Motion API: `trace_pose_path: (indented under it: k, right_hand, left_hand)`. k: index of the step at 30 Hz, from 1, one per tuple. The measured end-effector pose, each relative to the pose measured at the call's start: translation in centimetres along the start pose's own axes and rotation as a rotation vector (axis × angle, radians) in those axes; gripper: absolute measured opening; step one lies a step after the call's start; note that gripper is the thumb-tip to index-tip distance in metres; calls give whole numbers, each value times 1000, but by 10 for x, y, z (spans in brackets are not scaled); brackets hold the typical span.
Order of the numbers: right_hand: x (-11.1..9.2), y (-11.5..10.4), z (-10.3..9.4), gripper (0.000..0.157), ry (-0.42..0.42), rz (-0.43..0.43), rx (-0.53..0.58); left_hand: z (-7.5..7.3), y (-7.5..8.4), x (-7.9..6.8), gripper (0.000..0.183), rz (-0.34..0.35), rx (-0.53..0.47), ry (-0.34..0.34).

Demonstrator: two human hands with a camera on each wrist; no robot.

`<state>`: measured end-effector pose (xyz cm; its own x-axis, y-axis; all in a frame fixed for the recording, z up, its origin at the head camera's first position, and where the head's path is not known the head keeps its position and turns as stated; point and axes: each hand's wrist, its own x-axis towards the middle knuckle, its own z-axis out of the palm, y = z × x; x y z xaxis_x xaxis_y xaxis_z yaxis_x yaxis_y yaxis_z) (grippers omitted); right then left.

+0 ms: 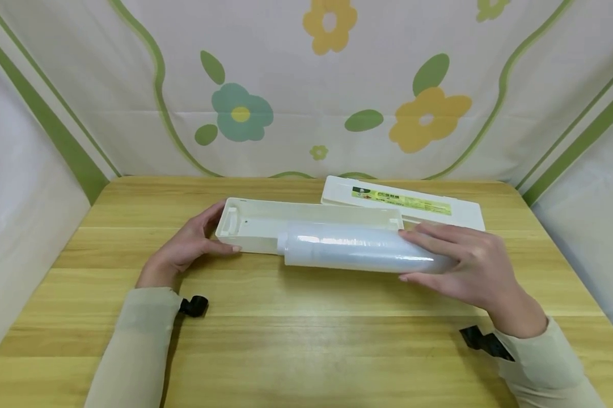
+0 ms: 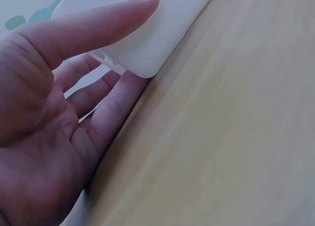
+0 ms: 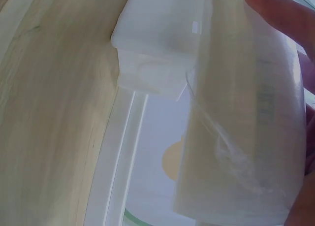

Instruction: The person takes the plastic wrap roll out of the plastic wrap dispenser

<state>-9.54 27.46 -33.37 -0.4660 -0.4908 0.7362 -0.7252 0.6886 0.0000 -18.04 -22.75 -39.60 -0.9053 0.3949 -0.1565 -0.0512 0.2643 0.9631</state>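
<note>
My right hand [image 1: 472, 263] grips a roll of clear plastic wrap [image 1: 347, 246] near its right end, thumb below and fingers above. The roll is held over the front edge of a long white open box [image 1: 286, 212], covering part of it. At the box's left end my left hand [image 1: 189, 243] holds it, thumb along the front wall and fingers behind the end. In the left wrist view the thumb [image 2: 98, 29] lies on the box's side. A loose flap of film [image 3: 231, 157] shows on the roll in the right wrist view.
Behind the box, to the right, lies a long white lid [image 1: 337, 190] with a green and yellow label [image 1: 403, 201]. Everything is on a wooden table [image 1: 306, 340]. A flower-patterned cloth [image 1: 296, 85] hangs beyond the table's back edge.
</note>
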Motion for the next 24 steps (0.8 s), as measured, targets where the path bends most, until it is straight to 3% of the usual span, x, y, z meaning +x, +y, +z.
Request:
trace_pose_path:
  k: [9,24]
  right_hand:
    - [-9,2,-1,63,-33,-6,21]
    - [-33,3,-3,72,-211,144,55]
  left_hand:
    - [-1,-4,1,110,-2,4,10]
    - [-1,-4,1,112,2,-24,-15]
